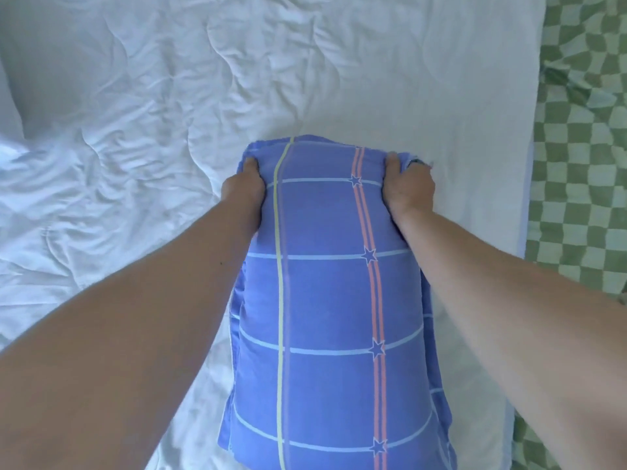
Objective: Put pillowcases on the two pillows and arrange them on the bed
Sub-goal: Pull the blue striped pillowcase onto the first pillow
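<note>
The pillow [325,300], already inside a blue pillowcase [319,205] crossed by pale lines, a yellow stripe and a pink stripe with stars, is seen lying on the white bedding with its long axis running straight away from the person, from the lower edge of the view toward the middle. Its far end is gripped at both corners. The left corner is held by the left hand [242,188], whose thumb is laid on top of the cloth while the other fingers are hidden round the edge. The right corner is held the same way by the right hand [409,188], thumb on top, the remaining fingers curled out of sight behind bunched fabric. Both hands are placed level with each other, so neither is nearer; the bulk of the pillow lies back from the fingers toward the body.

It is judged that the case is being drawn or settled along this long axis, and that the coming move depends on both corners being carried evenly.

Around it, a crumpled white quilt [135,113] is spread, and a green checked cover [583,164] is seen along the right side.
</note>
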